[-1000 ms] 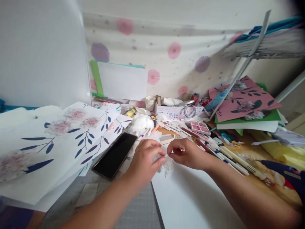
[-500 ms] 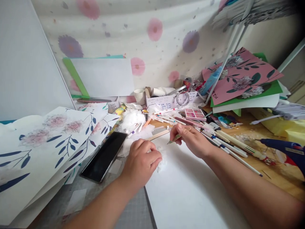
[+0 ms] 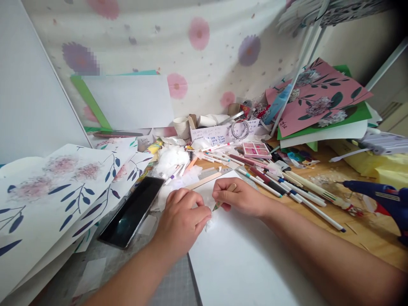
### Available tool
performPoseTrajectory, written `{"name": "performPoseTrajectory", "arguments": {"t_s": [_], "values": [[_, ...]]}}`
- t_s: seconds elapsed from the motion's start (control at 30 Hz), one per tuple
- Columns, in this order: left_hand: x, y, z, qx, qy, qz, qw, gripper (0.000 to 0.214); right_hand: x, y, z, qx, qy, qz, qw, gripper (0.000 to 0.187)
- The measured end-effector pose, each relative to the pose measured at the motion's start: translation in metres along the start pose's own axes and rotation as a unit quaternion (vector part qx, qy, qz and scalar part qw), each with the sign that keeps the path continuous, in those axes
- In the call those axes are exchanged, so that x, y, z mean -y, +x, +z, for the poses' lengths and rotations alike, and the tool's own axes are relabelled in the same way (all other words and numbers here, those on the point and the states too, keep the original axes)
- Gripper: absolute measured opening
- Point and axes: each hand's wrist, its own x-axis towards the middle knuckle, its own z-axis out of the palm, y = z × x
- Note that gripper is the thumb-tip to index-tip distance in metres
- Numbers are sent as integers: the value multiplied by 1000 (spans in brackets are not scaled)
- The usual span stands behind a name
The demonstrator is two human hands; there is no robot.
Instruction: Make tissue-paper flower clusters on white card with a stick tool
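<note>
My left hand (image 3: pixel 185 219) is closed, its thumb and fingers pinched over a small tuft of white fluff (image 3: pixel 209 224) that looks like cotton. The tuft touches a large white sheet (image 3: pixel 248 263) and is partly hidden under the fingertips. My right hand (image 3: pixel 237 196) grips a slim pointed tool (image 3: pixel 232 187) with a wood-coloured upper end and a greenish tip. That tip points down beside the left fingertips, close to the tuft; whether it touches is hard to see. A flat wooden stick (image 3: pixel 204 180) lies just beyond both hands.
Left of my hands lie a black phone (image 3: pixel 132 212) and sheets with flower pictures (image 3: pixel 73 187). Cotton (image 3: pixel 172 159), several pens (image 3: pixel 287 187) and a pink palette (image 3: pixel 256 149) are farther back. A blue glue gun (image 3: pixel 379 193) rests at the right.
My right hand has moved left and down, bringing the tool's tip from above the sheet to beside my left fingertips. My left hand keeps its pinch. The whole view has shifted slightly.
</note>
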Motion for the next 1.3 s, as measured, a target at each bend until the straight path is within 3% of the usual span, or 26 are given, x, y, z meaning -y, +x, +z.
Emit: {"name": "performPoseTrajectory", "arguments": {"t_s": [0.2,0.4,0.67,0.77,0.83,0.93,1.1,1.3], "values": [[1,-3,-1,16,-3,-12,1000,9,-5,-1,5,4,-53,2,999,22],[3,-5,0,29,-57,-77,995,19,-6,-1,6,35,-61,21,997,16],[4,-3,2,60,-84,-118,988,14,3,-3,22,-9,-248,-47,967,20],[5,-4,2,61,-87,-111,988,10,-1,-3,18,-32,-166,-32,985,17],[5,-5,1,55,-91,-104,989,10,-7,-1,11,-94,-40,-29,994,18],[4,-6,0,47,-98,-104,989,14,-16,4,0,-179,105,-59,976,23],[1,-5,1,77,-85,-76,991,41,-17,9,-2,-192,128,-60,971,29],[3,-5,0,76,-61,-47,994,13,-15,9,2,-172,81,-44,981,31]]}}
